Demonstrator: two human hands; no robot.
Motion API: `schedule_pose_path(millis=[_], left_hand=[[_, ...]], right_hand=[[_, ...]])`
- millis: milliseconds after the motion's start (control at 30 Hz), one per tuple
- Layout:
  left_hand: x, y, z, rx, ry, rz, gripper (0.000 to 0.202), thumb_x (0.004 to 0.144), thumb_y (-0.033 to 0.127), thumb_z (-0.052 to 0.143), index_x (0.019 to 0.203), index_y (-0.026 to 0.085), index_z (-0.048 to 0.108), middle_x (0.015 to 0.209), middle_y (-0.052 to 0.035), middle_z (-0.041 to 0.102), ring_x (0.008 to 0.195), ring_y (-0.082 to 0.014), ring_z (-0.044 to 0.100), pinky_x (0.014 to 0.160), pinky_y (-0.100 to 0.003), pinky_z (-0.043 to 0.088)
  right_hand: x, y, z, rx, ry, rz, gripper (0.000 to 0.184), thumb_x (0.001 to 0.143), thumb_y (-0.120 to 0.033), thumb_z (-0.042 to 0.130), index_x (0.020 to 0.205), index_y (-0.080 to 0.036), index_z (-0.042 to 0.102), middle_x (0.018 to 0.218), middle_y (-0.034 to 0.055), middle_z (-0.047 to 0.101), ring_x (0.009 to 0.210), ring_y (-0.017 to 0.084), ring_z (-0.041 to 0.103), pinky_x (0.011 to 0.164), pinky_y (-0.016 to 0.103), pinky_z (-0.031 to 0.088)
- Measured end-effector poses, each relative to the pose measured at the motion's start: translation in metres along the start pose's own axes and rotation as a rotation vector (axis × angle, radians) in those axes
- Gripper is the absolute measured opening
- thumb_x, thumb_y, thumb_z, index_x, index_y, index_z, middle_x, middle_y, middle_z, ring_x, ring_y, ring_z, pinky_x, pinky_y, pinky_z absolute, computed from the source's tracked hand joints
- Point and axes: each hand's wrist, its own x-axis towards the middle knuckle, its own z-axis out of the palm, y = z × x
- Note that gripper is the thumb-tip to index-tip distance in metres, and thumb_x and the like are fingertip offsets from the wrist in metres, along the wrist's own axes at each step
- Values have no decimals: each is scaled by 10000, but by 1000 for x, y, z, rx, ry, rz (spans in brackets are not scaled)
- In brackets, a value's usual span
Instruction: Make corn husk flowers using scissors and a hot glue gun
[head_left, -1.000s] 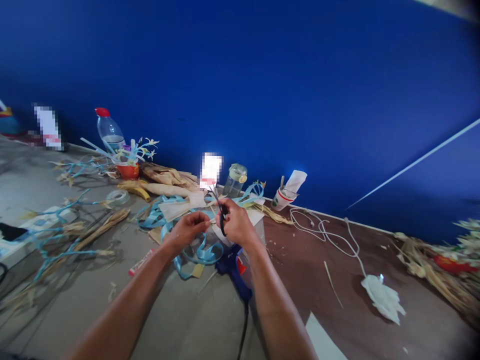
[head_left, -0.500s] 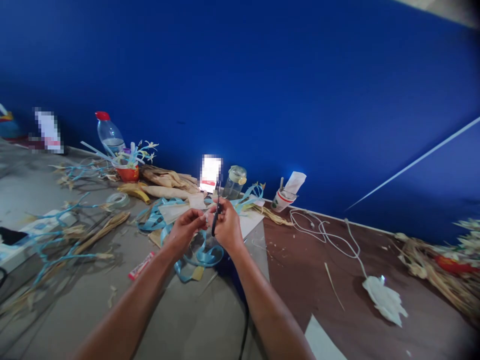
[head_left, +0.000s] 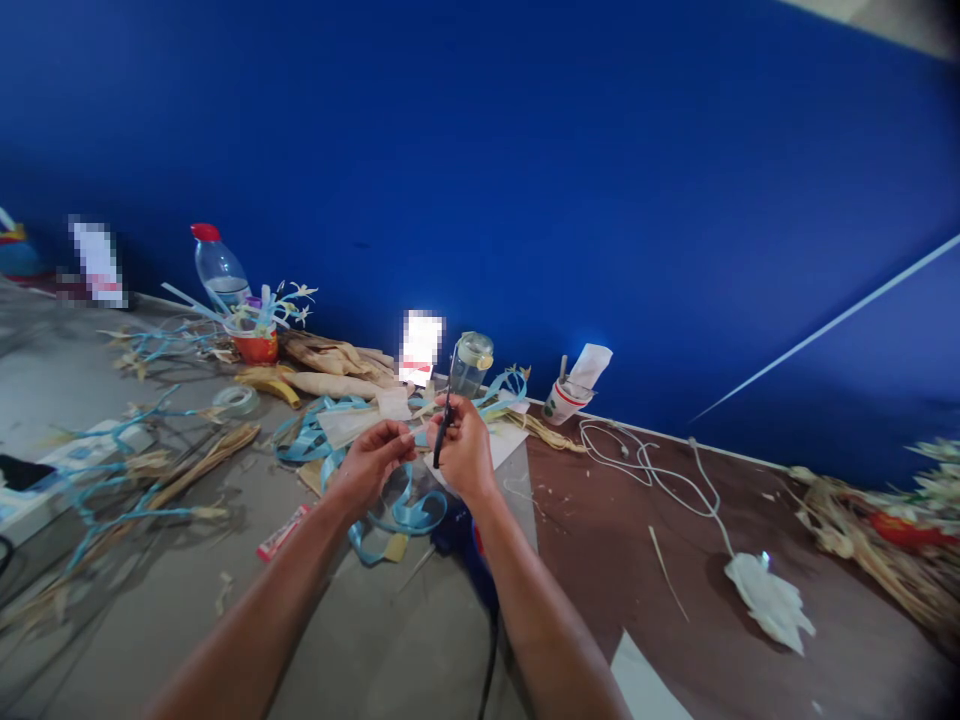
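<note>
In the middle of the head view, my right hand (head_left: 469, 452) is closed round black-handled scissors (head_left: 439, 446), with the blades pointing up and away from me. Just to the left, my left hand (head_left: 372, 464) pinches something small and pale at its fingertips, too small to make out. The two hands are close but apart. Loops of light blue ribbon (head_left: 421, 512) lie below and left of them on the grey table. Behind the fingers are pale husk-like pieces (head_left: 346, 424) and a lidded clear jar (head_left: 469, 366).
A bottle with a red cap (head_left: 219, 268) and a red cup of flower stems (head_left: 255, 346) stand back left. A tape roll (head_left: 235, 402) lies nearer. To the right are a paper cup (head_left: 564, 402), a white cable (head_left: 679, 498) and crumpled tissue (head_left: 768, 600).
My right hand, with the scissors, has shifted slightly right, widening the gap to my left hand. My left hand stays almost in place, still pinched.
</note>
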Motion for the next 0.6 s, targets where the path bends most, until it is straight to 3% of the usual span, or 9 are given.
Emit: schedule_pose_path(millis=[367, 600], left_hand=[[1, -2, -4, 54, -38, 46, 222, 626, 289, 806, 689, 156, 641, 632, 6, 610, 591, -103, 549, 615, -232, 440], [3, 2, -4, -105, 70, 89, 251, 611, 245, 810, 747, 168, 614, 660, 24, 619, 581, -98, 575, 589, -226, 459]], right_hand=[[0, -2, -2, -32, -55, 34, 365, 695, -271, 595, 1044, -188, 528, 766, -16, 582, 519, 83, 523, 499, 200, 440], [1, 0, -6, -287, -268, -27, 327, 703, -321, 681, 994, -183, 624, 763, 8, 641, 658, 140, 581, 618, 245, 470]])
